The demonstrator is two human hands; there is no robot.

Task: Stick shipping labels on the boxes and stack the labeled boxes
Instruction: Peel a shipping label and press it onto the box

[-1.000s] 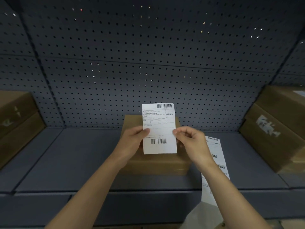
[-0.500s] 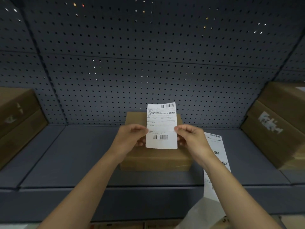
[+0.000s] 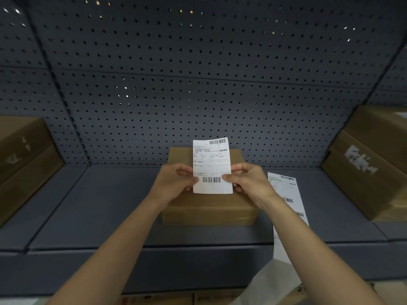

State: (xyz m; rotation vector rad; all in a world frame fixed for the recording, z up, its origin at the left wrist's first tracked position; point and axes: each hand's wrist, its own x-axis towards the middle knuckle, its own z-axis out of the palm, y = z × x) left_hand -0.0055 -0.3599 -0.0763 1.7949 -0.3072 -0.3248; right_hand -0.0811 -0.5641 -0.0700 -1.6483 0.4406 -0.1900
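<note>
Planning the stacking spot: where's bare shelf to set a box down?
Widest bare shelf: between the left boxes and the centre box. Narrower patch between the label strip and the right boxes. Crowded centre: left hand and right hand pinch the label over that box.

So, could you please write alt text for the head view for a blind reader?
A left hand and a right hand pinch a white shipping label by its side edges above a cardboard box on a grey shelf. A strip of more labels lies at the right.
</note>
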